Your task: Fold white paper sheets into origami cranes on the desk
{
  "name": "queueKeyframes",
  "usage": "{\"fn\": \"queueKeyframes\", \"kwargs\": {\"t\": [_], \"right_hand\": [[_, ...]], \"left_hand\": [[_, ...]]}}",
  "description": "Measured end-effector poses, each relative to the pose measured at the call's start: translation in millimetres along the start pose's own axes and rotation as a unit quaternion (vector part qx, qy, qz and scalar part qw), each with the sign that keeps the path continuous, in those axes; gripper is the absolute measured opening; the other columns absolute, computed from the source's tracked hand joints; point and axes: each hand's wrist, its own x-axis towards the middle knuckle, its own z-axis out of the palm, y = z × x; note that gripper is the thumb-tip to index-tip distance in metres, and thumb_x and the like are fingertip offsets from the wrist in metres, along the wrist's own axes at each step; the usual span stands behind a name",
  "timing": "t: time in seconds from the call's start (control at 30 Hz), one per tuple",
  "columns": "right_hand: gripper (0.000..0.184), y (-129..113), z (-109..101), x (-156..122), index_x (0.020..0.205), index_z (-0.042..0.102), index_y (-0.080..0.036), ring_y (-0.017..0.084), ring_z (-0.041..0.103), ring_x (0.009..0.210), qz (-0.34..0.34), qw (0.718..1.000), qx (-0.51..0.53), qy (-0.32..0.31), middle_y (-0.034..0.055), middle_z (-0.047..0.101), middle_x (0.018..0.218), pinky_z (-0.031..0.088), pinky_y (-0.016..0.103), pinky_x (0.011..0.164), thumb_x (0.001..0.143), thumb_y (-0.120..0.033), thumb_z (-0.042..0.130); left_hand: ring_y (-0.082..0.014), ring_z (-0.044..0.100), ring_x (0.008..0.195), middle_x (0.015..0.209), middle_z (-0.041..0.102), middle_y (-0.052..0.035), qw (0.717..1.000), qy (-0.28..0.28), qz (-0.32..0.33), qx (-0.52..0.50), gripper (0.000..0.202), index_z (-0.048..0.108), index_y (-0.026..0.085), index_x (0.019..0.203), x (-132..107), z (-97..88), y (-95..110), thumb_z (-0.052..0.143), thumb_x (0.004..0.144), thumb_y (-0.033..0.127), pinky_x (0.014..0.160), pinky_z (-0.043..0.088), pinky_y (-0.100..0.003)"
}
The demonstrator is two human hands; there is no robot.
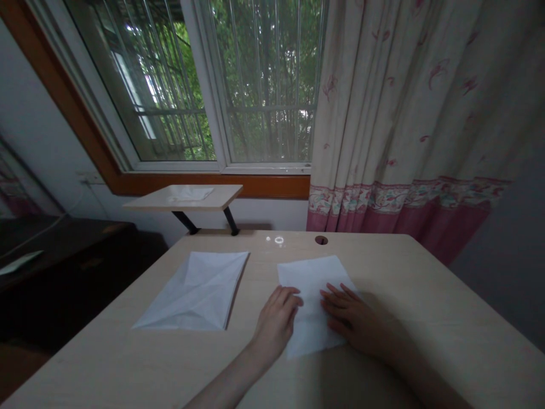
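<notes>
Our left hand (pixel 276 325) and right hand (pixel 353 318) lie open, fingers flat on a white paper sheet (pixel 313 284), gripping nothing, beside a creased sheet (pixel 193 292).

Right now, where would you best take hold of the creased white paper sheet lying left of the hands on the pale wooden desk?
Probably at its near right corner, on the creased white paper sheet, pinched from the right by the left hand, the closer hand. The sheet lies flat on the pale wooden desk, so a corner should lift more easily than the middle.

window (pixel 264 85): 2 panes, barred, wood-framed | curtain (pixel 409 113): pink floral | shelf (pixel 183 197): pale | cabinet (pixel 63 255): dark wood
</notes>
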Motion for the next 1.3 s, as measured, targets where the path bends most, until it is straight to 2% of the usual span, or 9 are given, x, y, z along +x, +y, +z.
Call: {"fn": "queueKeyframes", "kwargs": {"t": [0.13,0.23,0.37,0.53,0.67,0.8,1.07,1.17,1.3], "right_hand": [[0.045,6.8,-2.5,-1.3,0.140,0.040,-0.035,0.023,0.028,0.140,-0.009,0.999,0.039,-0.027,0.0015,0.036,0.150,0.019,0.053,0.116,0.096,-0.039,0.047],[0.046,9.6,-2.9,-2.5,0.141,0.038,-0.038,0.023,0.026,0.141,-0.015,0.998,0.046,-0.033,0.0001,0.035,0.150,0.017,0.054,0.116,0.095,-0.039,0.048],[0.047,6.3,-0.4,-4.1,0.141,0.036,-0.040,0.024,0.025,0.141,0.001,1.000,0.013,-0.020,-0.0014,0.032,0.152,0.017,0.055,0.116,0.096,-0.042,0.048],[0.046,3.8,13.7,-2.4,0.143,0.035,-0.037,0.025,0.026,0.141,0.030,0.998,-0.048,0.020,0.0005,0.032,0.152,0.023,0.054,0.114,0.098,-0.042,0.042],[0.048,5.8,20.6,-1.5,0.146,0.031,-0.034,0.025,0.023,0.142,0.025,0.997,-0.063,0.025,0.0019,0.029,0.153,0.023,0.054,0.114,0.099,-0.041,0.039],[0.051,6.2,18.2,-3.8,0.147,0.026,-0.033,0.026,0.020,0.143,0.020,0.998,-0.056,0.011,0.0028,0.026,0.154,0.022,0.055,0.115,0.099,-0.042,0.039],[0.067,9.3,18.8,-5.5,0.149,0.017,-0.031,0.030,0.016,0.143,0.002,0.998,-0.057,-0.002,0.0055,0.021,0.156,0.019,0.057,0.115,0.093,-0.054,0.045],[0.071,8.9,18.7,-4.4,0.150,0.016,-0.030,0.032,0.014,0.143,0.001,0.998,-0.058,-0.014,0.0069,0.019,0.156,0.018,0.059,0.114,0.091,-0.059,0.044],[0.072,6.8,16.5,-3.5,0.149,0.019,-0.037,0.036,0.011,0.143,-0.013,0.998,-0.054,-0.022,0.0056,0.014,0.157,0.015,0.063,0.112,0.088,-0.064,0.046]], "left_hand": [[-0.0166,0.061,0.109,0.119,0.064,-0.0026,1.000,-0.014,-0.016,-0.012,0.036,0.063,0.025,0.102,-2.3,5.9,-6.3,0.042,0.086,0.000,0.094,0.052,-0.032],[-0.0166,0.063,0.110,0.123,0.064,-0.0013,0.999,-0.038,-0.027,0.007,0.038,0.064,0.026,0.107,-4.0,8.3,-9.1,0.043,0.086,0.001,0.095,0.053,-0.033],[-0.0179,0.061,0.114,0.126,0.064,-0.0032,0.999,-0.044,-0.003,0.015,0.036,0.065,0.025,0.110,-6.0,7.2,-2.7,0.046,0.087,0.005,0.097,0.052,-0.034],[-0.0194,0.060,0.116,0.126,0.064,-0.0047,0.997,-0.072,0.031,0.005,0.027,0.063,0.024,0.117,-6.7,0.9,12.1,0.054,0.091,0.024,0.100,0.050,-0.034],[-0.0235,0.059,0.117,0.127,0.063,-0.0075,0.993,-0.112,0.028,0.002,0.043,0.061,0.023,0.123,-4.0,-3.6,12.8,0.069,0.083,0.039,0.101,0.049,-0.037],[-0.0235,0.059,0.117,0.126,0.064,-0.0071,0.992,-0.121,0.034,-0.008,0.050,0.062,0.022,0.121,-2.3,-5.1,9.4,0.075,0.077,0.043,0.101,0.049,-0.035],[-0.0200,0.064,0.109,0.113,0.070,-0.0046,0.986,-0.084,0.140,0.030,0.028,0.064,0.020,0.112,-4.9,1.5,2.9,0.054,0.094,0.040,0.095,0.052,-0.032],[-0.0199,0.066,0.104,0.105,0.072,-0.0036,0.978,-0.061,0.190,0.056,0.029,0.065,0.019,0.105,-5.3,5.3,0.5,0.044,0.099,0.040,0.089,0.054,-0.031],[-0.0178,0.069,0.095,0.097,0.073,-0.0037,0.972,-0.055,0.210,0.091,0.033,0.064,0.019,0.101,-5.1,5.9,3.1,0.038,0.101,0.039,0.083,0.055,-0.027]]}}
